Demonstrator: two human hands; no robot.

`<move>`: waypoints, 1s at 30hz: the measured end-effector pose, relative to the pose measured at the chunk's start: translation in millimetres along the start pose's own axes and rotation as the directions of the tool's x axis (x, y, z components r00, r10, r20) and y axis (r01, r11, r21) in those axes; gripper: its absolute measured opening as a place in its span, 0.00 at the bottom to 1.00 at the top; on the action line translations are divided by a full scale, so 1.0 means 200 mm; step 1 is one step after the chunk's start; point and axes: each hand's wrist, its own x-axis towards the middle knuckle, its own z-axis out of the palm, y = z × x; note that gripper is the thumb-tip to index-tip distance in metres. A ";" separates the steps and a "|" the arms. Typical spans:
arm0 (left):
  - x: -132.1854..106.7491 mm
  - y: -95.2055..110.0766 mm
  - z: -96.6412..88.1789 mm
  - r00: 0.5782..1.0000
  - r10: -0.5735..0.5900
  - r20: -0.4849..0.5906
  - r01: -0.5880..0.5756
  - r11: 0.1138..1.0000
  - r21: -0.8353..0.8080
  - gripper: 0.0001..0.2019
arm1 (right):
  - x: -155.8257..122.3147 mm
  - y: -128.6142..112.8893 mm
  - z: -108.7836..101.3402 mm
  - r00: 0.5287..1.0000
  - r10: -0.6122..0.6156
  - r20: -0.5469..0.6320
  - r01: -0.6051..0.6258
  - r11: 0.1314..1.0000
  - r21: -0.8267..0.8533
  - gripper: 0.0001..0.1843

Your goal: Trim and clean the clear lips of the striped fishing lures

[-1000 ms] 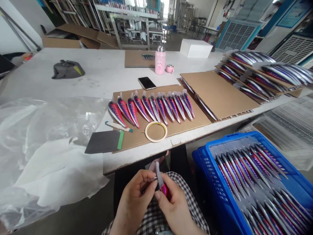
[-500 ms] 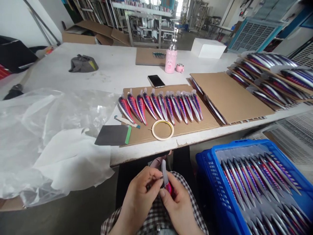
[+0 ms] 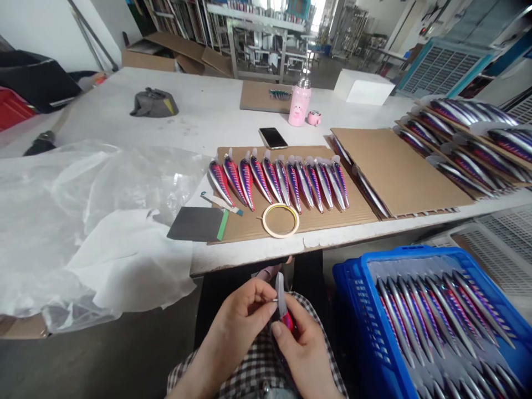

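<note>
Over my lap, my right hand [image 3: 301,343] is closed round a fishing lure [image 3: 287,320] with a red and purple body and a pale clear lip that points up. Most of its body is hidden by my fingers. Against the side of that lip, my left hand [image 3: 245,313] is closed in a pinch. A small thin metallic piece shows at its fingertips, too small to name. On the table, a row of similar lures [image 3: 270,177] lies on a cardboard sheet [image 3: 349,213]. A roll of tape [image 3: 266,226] rests in front of them.
A blue crate [image 3: 353,288] with layered lures stands at my right. Stacked cardboard with lures [image 3: 461,141] fills the table's right end. Plastic sheeting [image 3: 103,183] hangs over the left edge. A phone [image 3: 273,138], a pink bottle [image 3: 300,102] and a dark sanding sheet [image 3: 195,223] lie or stand about.
The whole view has shifted a little, with the table things sitting further right. Both hands keep nearly the same grip, and the left fingertips have moved slightly at the lure's lip.
</note>
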 end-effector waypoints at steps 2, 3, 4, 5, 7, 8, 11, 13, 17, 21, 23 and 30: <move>0.01 -0.01 -0.01 0.999 -0.007 0.037 0.008 0.999 -0.040 0.02 | 0.00 -0.01 0.00 1.000 0.012 0.013 -0.012 1.000 0.006 0.21; 0.01 -0.01 -0.02 0.999 -0.006 0.054 0.009 0.998 -0.055 0.02 | 0.00 -0.01 0.00 1.000 0.017 0.018 -0.017 1.000 0.006 0.21; 0.01 -0.02 -0.02 0.998 -0.008 0.070 0.012 0.998 -0.064 0.02 | 0.00 -0.01 0.00 1.000 0.023 0.021 -0.023 1.000 0.003 0.21; 0.02 -0.02 -0.03 0.996 -0.011 0.086 0.017 0.997 -0.070 0.02 | 0.00 -0.01 -0.01 0.999 0.030 0.022 -0.030 1.000 0.001 0.21; 0.03 -0.02 -0.04 0.993 -0.026 0.116 0.035 0.997 -0.075 0.02 | 0.00 -0.01 -0.01 0.999 0.042 0.020 -0.042 0.999 0.007 0.21; 0.03 -0.02 -0.04 0.991 -0.036 0.131 0.047 0.996 -0.081 0.02 | 0.00 -0.01 -0.01 0.999 0.045 0.023 -0.046 0.999 0.018 0.21; 0.03 -0.01 -0.05 0.985 -0.017 0.172 0.032 0.996 -0.087 0.03 | 0.01 -0.03 -0.01 0.997 0.050 0.053 -0.054 0.995 0.079 0.20; 0.02 0.00 -0.06 0.981 0.066 0.183 -0.057 0.997 -0.054 0.06 | 0.01 -0.03 -0.01 0.997 0.045 0.065 -0.052 0.992 0.114 0.19; 0.01 -0.01 -0.08 0.945 0.306 0.114 -0.323 0.927 0.190 0.10 | 0.02 -0.03 -0.01 0.999 0.015 0.049 -0.021 0.992 0.126 0.19; 0.00 0.00 -0.08 0.921 0.378 0.100 -0.384 0.829 0.407 0.07 | 0.01 0.00 -0.01 0.999 -0.011 0.050 0.005 0.994 0.112 0.20; 0.00 0.01 -0.07 0.936 0.337 0.107 -0.348 0.831 0.433 0.07 | 0.01 0.01 -0.01 0.998 -0.023 0.058 0.015 0.992 0.126 0.20; 0.01 0.06 -0.05 0.985 0.137 0.107 -0.169 0.896 0.412 0.07 | 0.01 0.02 -0.01 0.998 -0.018 0.062 0.007 0.985 0.170 0.20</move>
